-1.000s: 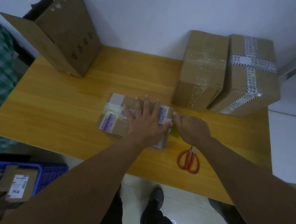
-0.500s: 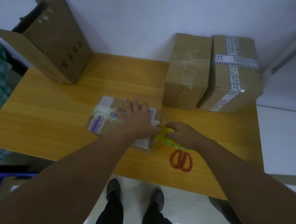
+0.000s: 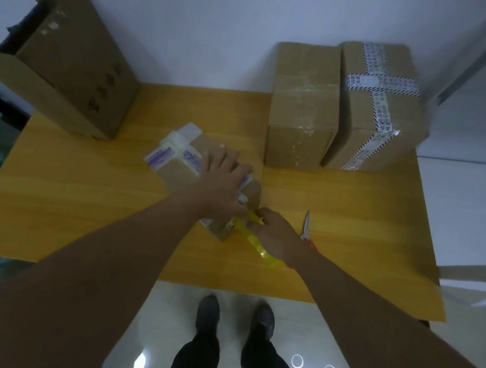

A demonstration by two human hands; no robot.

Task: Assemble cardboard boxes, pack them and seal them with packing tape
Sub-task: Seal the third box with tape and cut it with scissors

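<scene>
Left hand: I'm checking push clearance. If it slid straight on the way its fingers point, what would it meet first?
Probably the clear-taped box, near its front left corner: the left hand lies flat on the small box, pointing that way; depth is unclear.

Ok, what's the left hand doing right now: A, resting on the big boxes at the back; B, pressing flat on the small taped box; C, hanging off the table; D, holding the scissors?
B: the left hand lies spread on top of the small taped box, while the scissors lie on the table and the right hand grips the yellow tape.
</scene>
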